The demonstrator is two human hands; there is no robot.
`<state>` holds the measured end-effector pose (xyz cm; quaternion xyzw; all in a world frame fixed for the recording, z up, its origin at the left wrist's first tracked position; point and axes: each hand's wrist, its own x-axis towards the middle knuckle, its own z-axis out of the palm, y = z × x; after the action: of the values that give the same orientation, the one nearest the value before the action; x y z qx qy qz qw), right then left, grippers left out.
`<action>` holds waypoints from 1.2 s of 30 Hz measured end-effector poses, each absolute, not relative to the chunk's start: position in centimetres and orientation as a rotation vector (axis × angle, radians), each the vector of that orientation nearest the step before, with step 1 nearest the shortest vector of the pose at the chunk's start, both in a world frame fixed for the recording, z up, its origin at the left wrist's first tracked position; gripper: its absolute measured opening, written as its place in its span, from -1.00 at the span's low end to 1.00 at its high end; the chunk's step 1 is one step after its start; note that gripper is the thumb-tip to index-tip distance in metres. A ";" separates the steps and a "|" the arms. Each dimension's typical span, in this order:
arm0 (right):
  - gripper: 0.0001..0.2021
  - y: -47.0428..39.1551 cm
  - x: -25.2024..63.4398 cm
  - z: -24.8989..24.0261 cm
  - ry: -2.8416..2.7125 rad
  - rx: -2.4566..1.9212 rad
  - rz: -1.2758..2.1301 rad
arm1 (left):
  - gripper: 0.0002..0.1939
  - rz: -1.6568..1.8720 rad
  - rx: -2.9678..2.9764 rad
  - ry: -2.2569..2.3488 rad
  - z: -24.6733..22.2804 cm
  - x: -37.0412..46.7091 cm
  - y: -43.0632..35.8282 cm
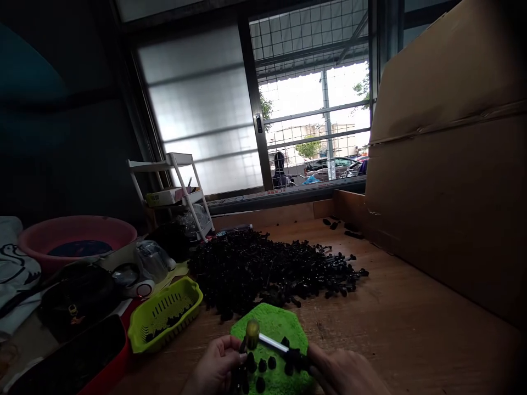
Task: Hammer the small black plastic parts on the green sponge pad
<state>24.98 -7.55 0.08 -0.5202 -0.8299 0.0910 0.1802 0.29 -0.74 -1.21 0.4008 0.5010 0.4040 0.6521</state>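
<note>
The hammer [263,337] lies almost level over the green pad [284,329], its long axis running left to right: yellowish head at the left end, pale shaft sloping slightly down to a dark grip at the right. The right hand [346,373] is closed around that grip at the pad's right edge, so the tool reaches leftward from it, across the pad, toward the other hand. The left hand [216,367] sits at the pad's left edge with its fingers pinched together on a small black part [244,351] — the hammer head is just above and touching or nearly touching it; which of the two cannot be told in this dim view.

So the head is nearer the left hand than the right, and the pinched part lies directly under the head's end of the axis. A few loose black caps [267,365] rest on the pad between the two hands, below the shaft.

Beyond the pad, away from the person, a large heap of black parts [263,269] spreads over the wooden table [395,318]. To the left of the pad sits a lime basket [164,312] holding more black pieces, and nearer still a red tray [82,356]. A cardboard box [448,164] stands along the right side, well apart from both hands.
</note>
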 end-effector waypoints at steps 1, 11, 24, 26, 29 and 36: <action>-0.72 -7.6 24.9 0.2 -2.303 -1.445 0.267 | -0.69 0.925 0.907 1.147 -1.3 0.3 -0.7; -0.61 -8.4 26.0 1.9 -2.129 -1.318 0.324 | -0.69 0.949 0.893 1.183 -1.5 0.2 -0.6; -0.73 -7.4 24.5 0.3 -2.339 -1.467 0.179 | -0.74 0.909 0.944 1.192 -1.4 0.1 -0.5; -0.74 -7.5 24.6 0.6 -2.386 -1.524 0.166 | -0.75 0.907 0.949 1.193 -1.5 0.1 -0.5; -0.85 -7.7 24.8 0.6 -2.494 -1.584 0.114 | -0.76 0.900 0.954 1.172 -1.7 0.1 -0.4; -0.78 -7.8 24.2 -0.4 -2.382 -1.568 0.191 | -0.72 0.922 0.933 1.185 -2.3 -0.2 -0.2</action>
<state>24.16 -7.83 -0.45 -0.5431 -0.8250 0.0661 0.1415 -0.22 -0.23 -2.31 0.4081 0.5185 0.4034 0.6340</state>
